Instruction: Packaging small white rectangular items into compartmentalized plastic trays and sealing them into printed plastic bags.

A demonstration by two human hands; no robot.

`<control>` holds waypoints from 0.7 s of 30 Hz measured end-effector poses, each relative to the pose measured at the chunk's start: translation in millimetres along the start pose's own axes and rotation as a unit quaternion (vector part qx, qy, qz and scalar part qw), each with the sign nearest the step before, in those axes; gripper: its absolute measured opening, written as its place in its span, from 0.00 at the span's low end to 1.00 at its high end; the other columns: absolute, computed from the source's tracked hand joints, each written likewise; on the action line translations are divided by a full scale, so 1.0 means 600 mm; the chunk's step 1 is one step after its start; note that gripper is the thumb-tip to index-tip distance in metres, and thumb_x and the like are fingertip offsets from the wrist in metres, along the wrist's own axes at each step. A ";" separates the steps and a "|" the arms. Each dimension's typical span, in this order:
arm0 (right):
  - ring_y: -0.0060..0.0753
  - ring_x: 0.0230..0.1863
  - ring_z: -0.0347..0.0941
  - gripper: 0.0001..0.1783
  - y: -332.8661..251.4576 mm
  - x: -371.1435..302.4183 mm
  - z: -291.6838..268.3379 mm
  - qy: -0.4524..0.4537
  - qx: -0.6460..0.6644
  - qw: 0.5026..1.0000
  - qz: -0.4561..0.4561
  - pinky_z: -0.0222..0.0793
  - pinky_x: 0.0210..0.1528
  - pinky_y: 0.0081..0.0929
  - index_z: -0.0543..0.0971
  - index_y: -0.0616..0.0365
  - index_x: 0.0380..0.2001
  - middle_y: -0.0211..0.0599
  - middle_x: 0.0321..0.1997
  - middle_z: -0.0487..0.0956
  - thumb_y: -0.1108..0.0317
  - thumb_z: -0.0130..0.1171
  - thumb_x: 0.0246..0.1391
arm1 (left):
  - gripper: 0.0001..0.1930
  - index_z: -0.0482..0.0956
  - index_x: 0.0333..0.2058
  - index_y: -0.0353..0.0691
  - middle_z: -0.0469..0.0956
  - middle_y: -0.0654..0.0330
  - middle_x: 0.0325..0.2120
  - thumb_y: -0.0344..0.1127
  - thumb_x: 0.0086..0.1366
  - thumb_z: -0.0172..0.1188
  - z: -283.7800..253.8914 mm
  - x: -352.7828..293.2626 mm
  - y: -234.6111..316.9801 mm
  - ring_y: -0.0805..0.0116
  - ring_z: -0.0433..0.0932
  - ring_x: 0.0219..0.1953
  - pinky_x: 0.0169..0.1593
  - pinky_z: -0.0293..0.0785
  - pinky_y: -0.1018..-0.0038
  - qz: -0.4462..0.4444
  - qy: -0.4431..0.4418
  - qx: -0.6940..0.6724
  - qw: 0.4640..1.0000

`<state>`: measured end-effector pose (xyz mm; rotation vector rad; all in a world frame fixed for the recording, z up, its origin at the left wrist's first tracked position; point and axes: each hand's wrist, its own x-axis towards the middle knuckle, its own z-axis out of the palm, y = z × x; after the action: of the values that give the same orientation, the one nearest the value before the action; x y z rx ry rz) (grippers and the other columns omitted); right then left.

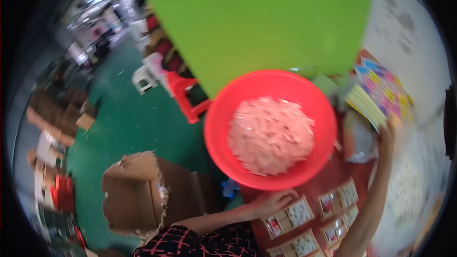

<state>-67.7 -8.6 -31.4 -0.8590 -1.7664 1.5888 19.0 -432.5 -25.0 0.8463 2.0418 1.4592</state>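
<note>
A large red basin [216, 150] stands on the red table, holding a heap of small, shiny pink packets [271, 135]. My left hand [273, 203] rests just below the basin's near rim, beside a shallow wooden tray [299, 213] with small pieces in its compartments. Its fingers are loosely bent and apart, with nothing seen in them. To the right, my right hand [391, 131] reaches to the lower corner of a yellow lined sheet [365, 103], next to colourful printed sheets [388, 88]. Motion smears its fingers, so their grip on the sheet is unclear.
More wooden trays [339, 199] lie on the red table [254, 228]. A clear plastic bag [358, 138] sits right of the basin, and a bright green panel [276, 19] rises behind. On the green floor are a torn cardboard box [131, 195], a red stool [183, 95] and a white stool [143, 78].
</note>
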 end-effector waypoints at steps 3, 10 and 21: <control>0.23 0.31 0.67 0.16 0.003 0.087 0.004 0.068 -0.019 0.991 -0.115 0.64 0.30 0.19 0.72 0.59 0.42 0.33 0.35 0.72 0.76 0.53 0.46 | 0.06 0.72 0.35 0.36 0.73 0.56 0.30 0.28 0.59 0.48 -0.007 -0.006 -0.005 0.65 0.73 0.36 0.40 0.68 0.72 0.027 0.055 0.031 0.998; 0.39 0.46 0.68 0.23 0.080 0.167 -0.107 -0.028 -0.352 0.899 -0.257 0.62 0.47 0.32 0.66 0.62 0.48 0.49 0.45 0.71 0.67 0.54 0.48 | 0.05 0.72 0.32 0.35 0.72 0.58 0.31 0.24 0.56 0.51 -0.001 -0.016 -0.012 0.64 0.72 0.38 0.42 0.67 0.71 0.050 0.100 0.010 0.994; 0.52 0.26 0.69 0.29 -0.028 -0.131 0.089 -0.054 -0.590 0.733 -0.334 0.63 0.27 0.41 0.72 0.68 0.23 0.54 0.23 0.73 0.46 0.59 0.37 | 0.08 0.71 0.38 0.35 0.72 0.61 0.35 0.27 0.59 0.48 0.002 0.004 0.028 0.73 0.71 0.38 0.42 0.67 0.78 -0.050 -0.013 -0.153 0.987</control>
<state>-63.5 -104.6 -21.4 -0.4520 -2.7103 -0.1053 21.7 -425.8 -9.5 0.6249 1.7520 1.6411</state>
